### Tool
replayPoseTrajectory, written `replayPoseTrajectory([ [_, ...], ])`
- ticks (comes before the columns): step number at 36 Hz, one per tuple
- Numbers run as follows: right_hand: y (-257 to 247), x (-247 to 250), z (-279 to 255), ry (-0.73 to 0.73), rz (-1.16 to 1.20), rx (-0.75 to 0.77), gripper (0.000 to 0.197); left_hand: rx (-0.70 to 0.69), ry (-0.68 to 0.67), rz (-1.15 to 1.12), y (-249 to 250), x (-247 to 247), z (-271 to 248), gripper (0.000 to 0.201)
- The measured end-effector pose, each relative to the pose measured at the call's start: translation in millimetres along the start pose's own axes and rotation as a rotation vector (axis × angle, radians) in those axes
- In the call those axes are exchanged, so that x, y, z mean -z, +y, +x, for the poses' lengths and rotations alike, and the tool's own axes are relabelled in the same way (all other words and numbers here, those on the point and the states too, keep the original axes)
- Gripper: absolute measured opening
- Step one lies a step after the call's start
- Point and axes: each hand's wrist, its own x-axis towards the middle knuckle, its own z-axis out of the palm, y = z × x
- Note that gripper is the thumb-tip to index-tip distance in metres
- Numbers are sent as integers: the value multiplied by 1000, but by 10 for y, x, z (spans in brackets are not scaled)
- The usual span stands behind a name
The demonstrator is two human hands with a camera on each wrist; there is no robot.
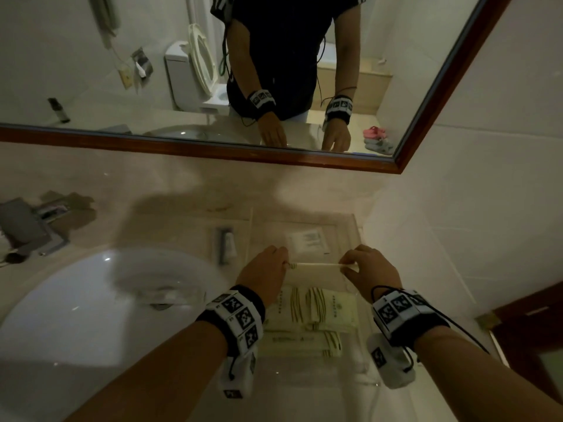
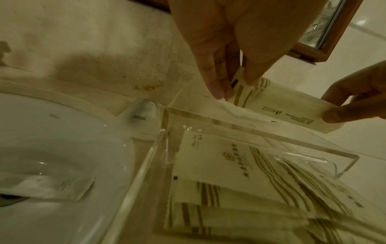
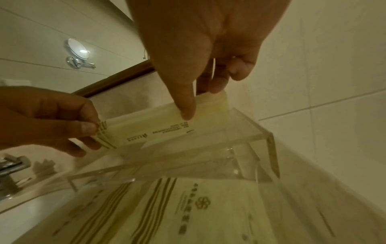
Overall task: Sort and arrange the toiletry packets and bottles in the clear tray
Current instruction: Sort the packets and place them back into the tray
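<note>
- Nearest the viewer, flat in the front compartment of the clear tray [image 1: 355,226], lie striped packets [image 1: 316,309] overlapping one another; a long one sits crosswise at the very front.
- Above the divider wall [image 2: 240,127], both hands hold one long packet [image 1: 315,264] on edge. The left hand [image 1: 265,272] pinches the striped end between thumb and fingertips [image 2: 217,92]; the right hand [image 1: 370,269] pinches the plain end, thumb in front, fingers behind.
- Judgement: the step is lowering this packet into the rear compartment. Best kept level, both ends descending together, so neither corner catches the divider (the acrylic edges are hard to see in this light).
- A white sachet [image 1: 307,240] already lies in the rear compartment, so the long packet should probably settle beside it or on it, not wedge beneath it.
- Room: the right tray wall sits near the tiled wall, so the right hand has little sideways space; withdrawing upward looks safest.
- Left of the tray, a small tube [image 1: 227,248] lies on the counter, just beside the basin [image 1: 91,300]; one packet [image 2: 48,188] lies in the basin near the drain, still unsorted.
- Farthest: mirror frame [image 1: 213,149], well apart from the work.
</note>
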Motion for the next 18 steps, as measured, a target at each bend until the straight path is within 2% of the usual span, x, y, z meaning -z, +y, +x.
replayPoseTrajectory([
  [18, 42, -282, -971, 21, 34, 51, 9, -182, -22, -63, -50, -199, -746, 12],
])
